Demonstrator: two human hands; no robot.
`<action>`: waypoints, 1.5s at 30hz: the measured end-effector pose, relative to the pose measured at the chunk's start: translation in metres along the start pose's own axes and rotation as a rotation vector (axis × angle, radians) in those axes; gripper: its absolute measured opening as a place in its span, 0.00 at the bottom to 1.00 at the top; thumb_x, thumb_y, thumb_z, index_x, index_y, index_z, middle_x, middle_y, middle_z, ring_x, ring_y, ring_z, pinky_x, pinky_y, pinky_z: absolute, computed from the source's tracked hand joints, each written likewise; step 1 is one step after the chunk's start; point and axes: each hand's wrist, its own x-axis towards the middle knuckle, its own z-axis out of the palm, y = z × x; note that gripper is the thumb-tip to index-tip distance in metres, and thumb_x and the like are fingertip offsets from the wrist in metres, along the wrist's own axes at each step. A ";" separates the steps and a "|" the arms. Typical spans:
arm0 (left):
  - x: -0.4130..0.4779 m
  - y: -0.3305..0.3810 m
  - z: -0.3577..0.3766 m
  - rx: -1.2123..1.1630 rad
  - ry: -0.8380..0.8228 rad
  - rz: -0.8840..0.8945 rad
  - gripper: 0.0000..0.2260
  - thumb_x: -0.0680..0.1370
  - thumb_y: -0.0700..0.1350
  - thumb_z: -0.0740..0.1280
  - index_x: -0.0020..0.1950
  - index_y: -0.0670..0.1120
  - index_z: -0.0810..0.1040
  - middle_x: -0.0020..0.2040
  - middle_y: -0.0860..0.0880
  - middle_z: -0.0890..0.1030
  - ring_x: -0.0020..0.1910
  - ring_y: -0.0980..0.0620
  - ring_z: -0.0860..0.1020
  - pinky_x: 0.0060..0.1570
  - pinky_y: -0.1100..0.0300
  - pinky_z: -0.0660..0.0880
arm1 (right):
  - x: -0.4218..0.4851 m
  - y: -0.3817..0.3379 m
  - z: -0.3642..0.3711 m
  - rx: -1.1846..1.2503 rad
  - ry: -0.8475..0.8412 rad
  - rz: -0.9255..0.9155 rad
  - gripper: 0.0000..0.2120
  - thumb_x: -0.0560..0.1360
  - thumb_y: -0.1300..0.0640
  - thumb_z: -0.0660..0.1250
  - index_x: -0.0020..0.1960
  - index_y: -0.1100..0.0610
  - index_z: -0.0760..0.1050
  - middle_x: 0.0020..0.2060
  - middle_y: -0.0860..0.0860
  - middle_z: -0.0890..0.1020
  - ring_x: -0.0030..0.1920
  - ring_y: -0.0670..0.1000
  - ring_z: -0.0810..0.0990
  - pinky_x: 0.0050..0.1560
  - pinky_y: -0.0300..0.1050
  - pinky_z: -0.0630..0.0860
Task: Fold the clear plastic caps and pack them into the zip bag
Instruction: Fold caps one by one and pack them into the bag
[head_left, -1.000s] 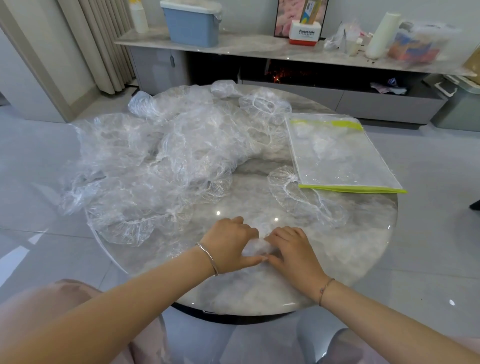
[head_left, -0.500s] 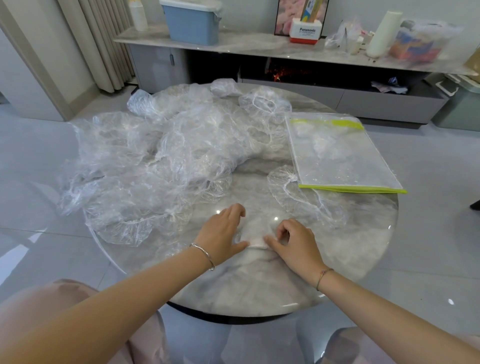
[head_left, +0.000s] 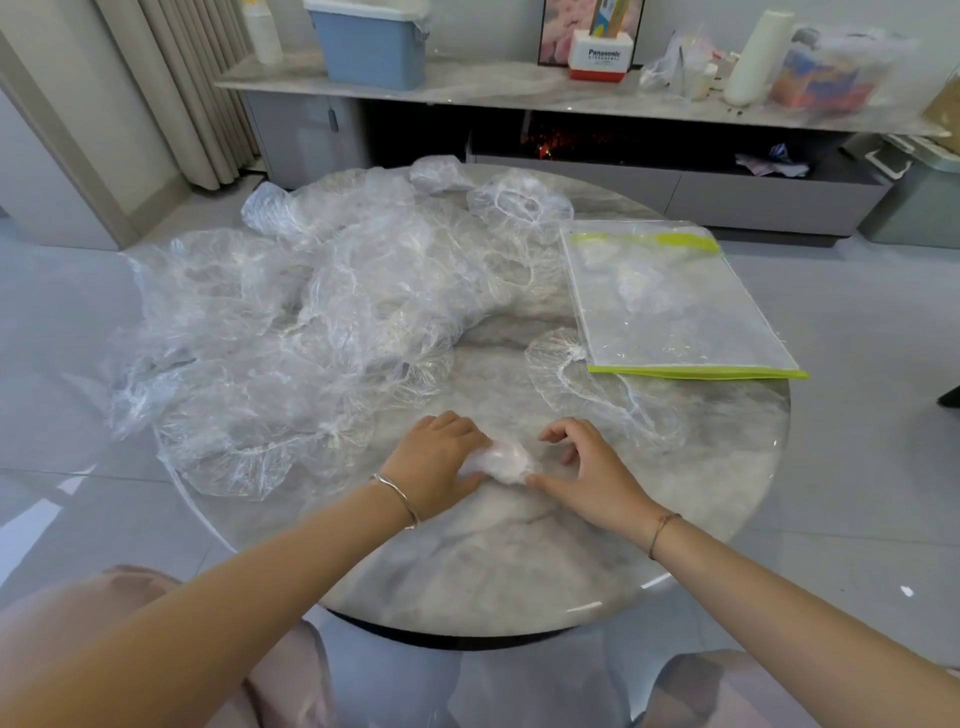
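Note:
A small folded clear plastic cap (head_left: 501, 461) lies on the round marble table (head_left: 498, 571) near its front. My left hand (head_left: 434, 462) grips the cap's left side with curled fingers. My right hand (head_left: 584, 475) touches its right end with the thumb, fingers curled above it. A big heap of loose clear caps (head_left: 311, 322) covers the table's left and back. One spread cap (head_left: 582, 384) lies to the right of my hands. The zip bag (head_left: 670, 301) with green edges lies flat at the right, with a few folded caps inside.
A long low cabinet (head_left: 519, 88) stands behind the table with a blue bin (head_left: 371, 44), a Panasonic box (head_left: 602, 57) and a white roll (head_left: 753, 57) on it. Curtains (head_left: 192, 93) hang at the back left. Grey tiled floor surrounds the table.
The cap between my hands has been bunched into a smaller white wad. My right hand's fingers have lifted and curled, and both hands shifted slightly apart.

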 end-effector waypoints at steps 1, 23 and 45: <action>0.004 -0.001 -0.001 -0.037 -0.005 -0.041 0.16 0.74 0.53 0.62 0.54 0.46 0.80 0.48 0.49 0.81 0.50 0.47 0.77 0.50 0.56 0.70 | -0.001 -0.004 -0.005 0.047 -0.038 -0.006 0.21 0.68 0.48 0.75 0.57 0.46 0.72 0.55 0.43 0.72 0.51 0.39 0.72 0.52 0.28 0.67; 0.207 0.079 0.010 -0.726 -0.092 -0.247 0.09 0.77 0.50 0.66 0.53 0.48 0.79 0.48 0.54 0.78 0.45 0.59 0.76 0.45 0.72 0.70 | 0.023 0.056 -0.163 0.750 0.411 0.371 0.11 0.72 0.57 0.71 0.50 0.63 0.79 0.45 0.56 0.80 0.47 0.52 0.77 0.57 0.51 0.74; 0.252 0.057 0.059 -0.431 -0.251 -0.148 0.12 0.71 0.52 0.73 0.51 0.50 0.79 0.44 0.54 0.76 0.36 0.62 0.70 0.46 0.65 0.71 | 0.027 0.085 -0.165 0.667 0.477 0.434 0.13 0.76 0.60 0.68 0.60 0.57 0.74 0.47 0.49 0.85 0.50 0.49 0.83 0.54 0.42 0.76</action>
